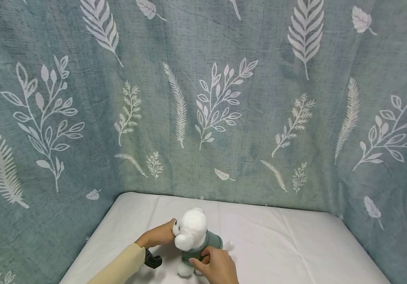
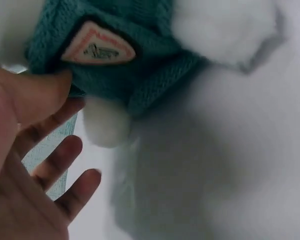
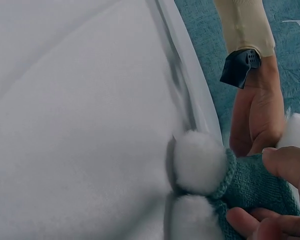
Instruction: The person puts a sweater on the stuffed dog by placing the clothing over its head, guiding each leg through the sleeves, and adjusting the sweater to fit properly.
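A white plush dog (image 1: 191, 225) stands on the white-covered table, dressed in a teal knit sweater (image 1: 213, 241). My left hand (image 1: 160, 234) is at its head and chest side, partly hidden behind the head. In the left wrist view, thumb and index finger pinch the sweater's edge beside a pink triangular patch (image 2: 101, 46), while the other fingers stay loose. On the near side, my right hand (image 1: 218, 266) holds the sweater between thumb and curled fingers. Two white fluffy paws (image 3: 199, 162) stick out of the knit cuffs in the right wrist view.
White cloth covers the table (image 1: 288, 252). Blue-green curtains (image 1: 203, 169) with white leaf prints rise along its back and sides. A black wrist camera (image 1: 152, 259) is strapped to the left wrist, below a cream sleeve (image 1: 122, 265).
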### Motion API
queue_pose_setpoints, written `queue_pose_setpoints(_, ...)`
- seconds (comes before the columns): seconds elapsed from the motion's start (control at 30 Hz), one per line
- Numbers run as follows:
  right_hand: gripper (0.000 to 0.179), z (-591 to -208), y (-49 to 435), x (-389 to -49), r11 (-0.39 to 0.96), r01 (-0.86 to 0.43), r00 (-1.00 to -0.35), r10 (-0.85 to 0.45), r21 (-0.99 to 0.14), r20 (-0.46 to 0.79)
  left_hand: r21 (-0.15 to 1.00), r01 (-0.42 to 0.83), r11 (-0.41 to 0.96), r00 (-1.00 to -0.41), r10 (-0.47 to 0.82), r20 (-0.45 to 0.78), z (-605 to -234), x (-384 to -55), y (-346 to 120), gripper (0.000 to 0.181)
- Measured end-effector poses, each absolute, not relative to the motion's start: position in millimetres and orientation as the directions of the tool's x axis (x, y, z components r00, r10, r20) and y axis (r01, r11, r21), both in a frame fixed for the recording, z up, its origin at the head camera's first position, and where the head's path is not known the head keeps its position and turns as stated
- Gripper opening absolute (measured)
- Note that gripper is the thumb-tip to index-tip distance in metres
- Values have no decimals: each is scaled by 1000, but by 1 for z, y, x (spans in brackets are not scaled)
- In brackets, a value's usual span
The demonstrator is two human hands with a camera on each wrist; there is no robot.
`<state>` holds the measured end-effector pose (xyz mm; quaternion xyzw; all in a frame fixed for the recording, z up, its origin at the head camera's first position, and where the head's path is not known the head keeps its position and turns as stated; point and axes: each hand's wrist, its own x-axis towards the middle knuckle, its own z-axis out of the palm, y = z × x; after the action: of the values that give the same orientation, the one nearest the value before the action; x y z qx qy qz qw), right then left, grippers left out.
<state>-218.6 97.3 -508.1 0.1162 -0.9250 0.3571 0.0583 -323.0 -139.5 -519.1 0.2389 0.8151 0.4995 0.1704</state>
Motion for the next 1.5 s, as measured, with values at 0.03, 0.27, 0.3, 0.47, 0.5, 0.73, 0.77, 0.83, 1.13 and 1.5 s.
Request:
queue_pose_setpoints(0.03, 40, -509, 96, -218, 719, -246, -969, -164, -650, 186, 895, 245, 372, -814, 581, -19, -519, -324, -139, 55)
queue_pose_setpoints(0.27, 50, -512, 99, -222, 731, -190, -980, -99, -656, 173, 875, 347, 339, -762, 646, 52, -520, -330, -139, 39)
queue_pose_setpoints(0.3, 53, -512, 101, -224, 731, -187, -980, -92, -656, 178, 873, 344, 346, -774, 631, 55, -520, -330, -139, 41)
queue_pose_setpoints(0.47, 64, -516, 116, -237, 715, -261, -957, -101, -649, 273, 876, 328, 353, -812, 579, 71, -518, -322, -131, 59)
queue_pose_setpoints(0.5, 65, -517, 119, -240, 710, -281, -950, -110, -646, 293, 877, 332, 348, -814, 576, 79, -517, -321, -129, 58)
queue_pose_setpoints(0.73, 63, -521, 135, -257, 616, -323, -944, -152, -718, 294, 868, 350, 351, -842, 525, 128, -513, -310, -119, 46)
queue_pose_setpoints(0.77, 62, -522, 137, -259, 598, -319, -946, -157, -735, 282, 871, 350, 346, -844, 520, 133, -513, -309, -118, 45)
queue_pose_setpoints(0.83, 62, -522, 142, -261, 573, -302, -953, -165, -762, 254, 875, 350, 335, -849, 509, 145, -513, -307, -114, 45)
queue_pose_setpoints(1.13, 61, -515, 159, -273, 535, -281, -958, -204, -797, 201, 861, 385, 332, -876, 426, 228, -513, -300, -95, 47)
queue_pose_setpoints(1.5, 50, -513, 174, -280, 551, -294, -955, -195, -781, 222, 858, 373, 353, -907, 334, 257, -520, -299, -73, 41)
